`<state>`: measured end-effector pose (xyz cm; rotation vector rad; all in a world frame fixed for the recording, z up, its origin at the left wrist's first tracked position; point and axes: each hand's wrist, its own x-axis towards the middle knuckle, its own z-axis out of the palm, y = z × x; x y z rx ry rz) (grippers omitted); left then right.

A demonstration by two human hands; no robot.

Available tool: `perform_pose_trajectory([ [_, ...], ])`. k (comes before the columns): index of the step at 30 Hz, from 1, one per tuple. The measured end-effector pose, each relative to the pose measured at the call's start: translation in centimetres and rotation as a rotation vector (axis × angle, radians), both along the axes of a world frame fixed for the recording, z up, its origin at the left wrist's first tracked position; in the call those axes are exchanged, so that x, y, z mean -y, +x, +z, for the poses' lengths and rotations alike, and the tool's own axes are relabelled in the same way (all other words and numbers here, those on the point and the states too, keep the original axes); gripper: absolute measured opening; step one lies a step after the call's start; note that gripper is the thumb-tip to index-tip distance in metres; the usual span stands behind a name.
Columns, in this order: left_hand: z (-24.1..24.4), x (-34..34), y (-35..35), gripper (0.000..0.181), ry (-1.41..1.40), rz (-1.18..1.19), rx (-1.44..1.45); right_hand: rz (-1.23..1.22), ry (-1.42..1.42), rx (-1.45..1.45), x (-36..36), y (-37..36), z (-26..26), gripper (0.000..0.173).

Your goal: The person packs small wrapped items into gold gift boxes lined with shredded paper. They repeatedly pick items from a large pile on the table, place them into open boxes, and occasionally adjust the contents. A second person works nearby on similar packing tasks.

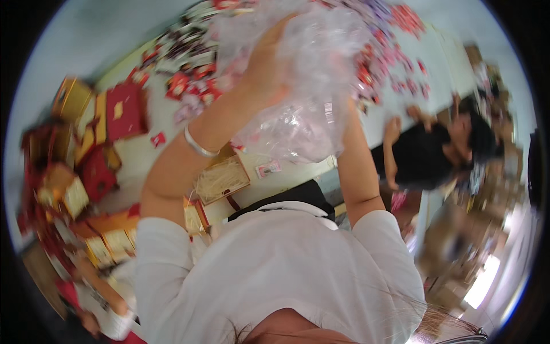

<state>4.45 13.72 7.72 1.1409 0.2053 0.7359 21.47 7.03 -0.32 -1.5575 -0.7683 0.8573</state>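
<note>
A large, crinkled clear plastic bag (318, 81) is raised above the table in front of me. My left hand (268, 64), a silver bangle on its forearm, grips the bag's left side. From the right my other forearm reaches up to the bag, which hides my right hand, so its grip cannot be made out. Pinkish contents show faintly through the plastic, and a barcode label is on its right side. Below the bag lie an open box (223, 178) filled with pale shredded paper and a small pink printed packet (268, 169).
Piles of red, white and dark packets (189, 64) cover the far side of the table (275, 187). Red and gold gift boxes (124, 112) crowd the left. A co-worker in black (425, 155) stands at right; another person's arm (103, 284) reaches in at lower left.
</note>
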Motion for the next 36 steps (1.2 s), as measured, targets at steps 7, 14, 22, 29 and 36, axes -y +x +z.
perform_pose_trajectory([
  [7, -2.1, 12.7, 2.0, 0.058, 0.508, -0.486, -0.471, -0.464, 0.234, -0.631, 21.2, -4.7, 0.4, 0.029],
  [14, -9.6, 25.7, 2.8, 0.057, 0.728, -0.447, -0.481, -0.941, 0.296, -1.16, 30.2, -8.9, -8.0, 0.038],
  [22, -20.0, 32.5, 10.1, 0.011, 0.452, -0.383, -0.832, -0.656, 0.284, -0.833, 47.1, -6.6, -8.3, 0.096],
  [29, -20.6, 46.0, 15.3, 0.036, 0.095, -1.34, -0.877, -1.268, 0.429, -1.031, 52.7, -6.5, -13.1, 0.026],
  [36, -22.5, 46.9, 18.8, 0.053, 1.342, -1.375, -0.387, -1.865, 0.021, -0.822, 56.2, -7.6, -25.8, 0.012],
])
